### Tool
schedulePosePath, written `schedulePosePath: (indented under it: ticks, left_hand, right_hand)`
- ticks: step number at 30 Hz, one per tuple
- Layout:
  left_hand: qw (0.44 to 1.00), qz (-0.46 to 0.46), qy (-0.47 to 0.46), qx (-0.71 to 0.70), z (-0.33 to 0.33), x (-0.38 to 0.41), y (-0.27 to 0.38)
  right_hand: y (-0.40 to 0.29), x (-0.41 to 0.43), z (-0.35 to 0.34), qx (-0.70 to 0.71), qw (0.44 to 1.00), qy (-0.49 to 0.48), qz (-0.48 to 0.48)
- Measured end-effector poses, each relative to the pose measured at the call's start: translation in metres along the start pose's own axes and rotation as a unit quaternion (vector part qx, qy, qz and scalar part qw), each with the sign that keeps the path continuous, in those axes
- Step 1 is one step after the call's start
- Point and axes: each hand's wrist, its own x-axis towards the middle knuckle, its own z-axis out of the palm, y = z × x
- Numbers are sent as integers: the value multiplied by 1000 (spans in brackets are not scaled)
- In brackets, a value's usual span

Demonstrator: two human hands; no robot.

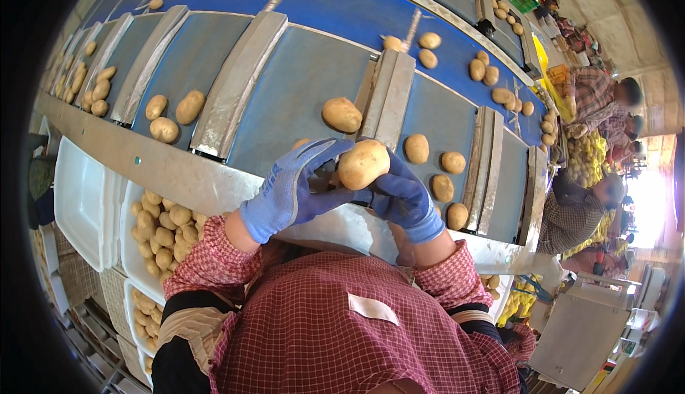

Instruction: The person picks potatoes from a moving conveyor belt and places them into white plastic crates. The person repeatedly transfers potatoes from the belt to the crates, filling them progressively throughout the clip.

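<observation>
A pale yellow potato (364,164) is held up between my two hands, just above the near metal edge of a sorting conveyor. My left hand (293,189), in a blue coated work glove, curves around the potato's left side, fingers above and thumb below. On its right side, the gloved fingers of my right hand (404,196) grip it from behind and below. Beyond my hands, another potato (342,115) rests on the grey-blue belt lane (299,84) against a metal divider (389,100). Part of one more potato (301,142) shows behind my left hand.
Several potatoes lie in the lane to the right (417,148) and the lane to the left (164,130). A blue main belt (342,3) carries more. White tubs of potatoes (128,233) stand below at left, beside stacked white tubs (80,201). Other people (575,212) are at the right.
</observation>
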Motion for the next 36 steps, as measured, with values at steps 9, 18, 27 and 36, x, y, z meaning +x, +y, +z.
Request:
schedulePosePath:
  ticks: [9,18,27,36]
  left_hand:
    - [999,30,31,-22,13,3,15]
    - [992,119,33,16,27,3,17]
    - [985,-128,101,61,12,33,-38]
    - [961,-234,28,148,-35,35,-178]
  right_hand:
    - [5,-17,2,15,999,43,-9]
    - [5,-31,23,-85,993,52,-58]
    - [-22,-123,5,-302,911,249,-128]
    - [15,-426,-112,-335,639,627,-293]
